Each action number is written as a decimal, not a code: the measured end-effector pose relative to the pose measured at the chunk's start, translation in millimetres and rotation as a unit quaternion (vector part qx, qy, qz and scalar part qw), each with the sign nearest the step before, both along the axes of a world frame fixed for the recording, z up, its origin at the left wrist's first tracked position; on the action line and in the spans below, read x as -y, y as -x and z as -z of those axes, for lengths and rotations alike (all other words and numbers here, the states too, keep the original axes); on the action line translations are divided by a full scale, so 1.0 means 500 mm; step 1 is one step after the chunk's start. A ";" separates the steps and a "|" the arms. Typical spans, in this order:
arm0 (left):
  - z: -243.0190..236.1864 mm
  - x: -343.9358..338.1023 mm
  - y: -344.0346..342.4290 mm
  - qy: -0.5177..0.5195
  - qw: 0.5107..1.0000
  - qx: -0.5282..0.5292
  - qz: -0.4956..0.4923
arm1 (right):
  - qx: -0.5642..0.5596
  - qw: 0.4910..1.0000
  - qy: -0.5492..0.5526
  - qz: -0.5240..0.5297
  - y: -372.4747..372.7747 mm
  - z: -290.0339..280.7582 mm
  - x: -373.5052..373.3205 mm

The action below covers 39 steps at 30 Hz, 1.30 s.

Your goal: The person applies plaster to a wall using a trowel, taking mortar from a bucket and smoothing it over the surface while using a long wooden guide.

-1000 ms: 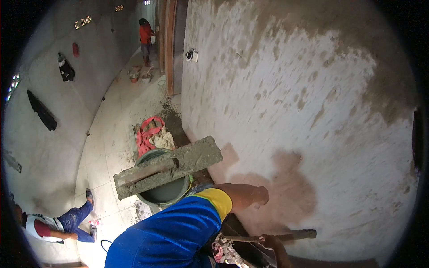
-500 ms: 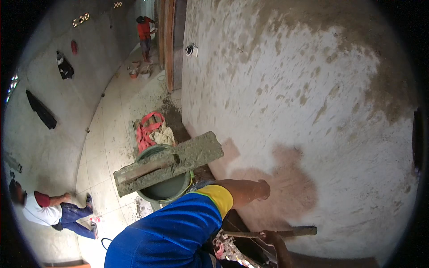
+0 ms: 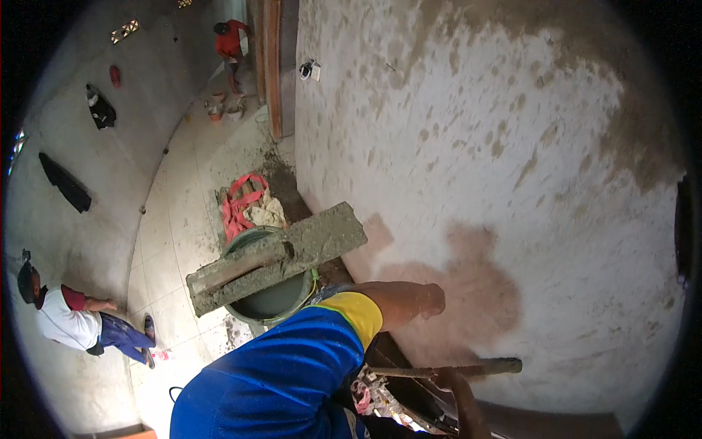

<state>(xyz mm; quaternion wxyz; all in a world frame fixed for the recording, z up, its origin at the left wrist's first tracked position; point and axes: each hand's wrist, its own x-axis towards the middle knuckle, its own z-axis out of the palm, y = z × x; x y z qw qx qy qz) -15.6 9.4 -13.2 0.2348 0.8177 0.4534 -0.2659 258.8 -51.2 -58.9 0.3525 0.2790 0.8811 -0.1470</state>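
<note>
My left arm, in a blue sleeve with a yellow cuff, reaches rightward toward the wall. At its end my left hand (image 3: 430,300) is foreshortened near the wall, its fingers hidden. Lower right, my right hand (image 3: 447,378) is closed on a long, narrow plastering float (image 3: 482,367), seen nearly edge-on against the lower wall. A second, mortar-caked float (image 3: 322,238), its handle side up, lies across the rim of a round tub (image 3: 256,320) of greyish water. Neither of my hands touches that float.
The plastered wall (image 3: 453,146) has damp patches and my shadow. Beyond the tub lie red straps (image 3: 245,201) and a pale cloth (image 3: 267,212). A person in a white shirt (image 3: 69,318) is at the left; another in red (image 3: 232,40) stands by a door frame (image 3: 274,73). Small buckets (image 3: 216,112) stand nearby.
My right hand and its float have risen slightly. The person at the left has shifted, the head showing more. The far person has lowered their arms. The view has moved a little.
</note>
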 end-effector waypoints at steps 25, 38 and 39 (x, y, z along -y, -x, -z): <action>-0.005 0.007 -0.005 -0.018 0.999 -0.019 0.019 | 0.017 0.999 0.040 0.015 -0.017 0.018 -0.010; -0.022 0.010 -0.004 -0.004 1.000 -0.014 0.009 | -0.035 0.997 -0.034 0.068 0.009 -0.035 0.006; -0.020 0.009 -0.003 -0.004 1.000 -0.014 0.008 | -0.035 0.997 -0.034 0.067 0.006 -0.030 0.007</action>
